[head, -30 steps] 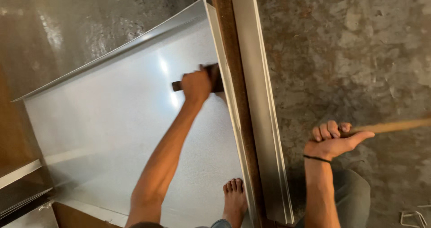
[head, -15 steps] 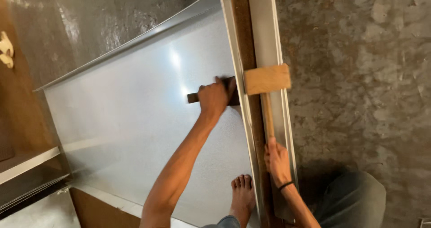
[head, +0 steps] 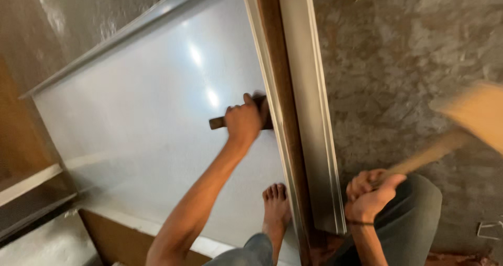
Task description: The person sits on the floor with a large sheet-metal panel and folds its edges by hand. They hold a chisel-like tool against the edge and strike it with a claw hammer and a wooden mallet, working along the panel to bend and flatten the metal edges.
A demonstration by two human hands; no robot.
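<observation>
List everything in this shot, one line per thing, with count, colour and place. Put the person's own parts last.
metal sheet: one, pale grey and shiny, lying flat at left and centre, edges folded up.
wooden beam: one, brown, under the sheet's right edge, running top to bottom.
metal strip: one, pale grey, right of the beam.
wooden block: one, dark brown, held against the sheet's right fold.
mallet: one, light wood, blurred, raised at right.
concrete floor: grey, mottled, right side.
bare foot: one, on the sheet near the beam.
left hand: grips the block.
right hand: grips the mallet's handle.
</observation>
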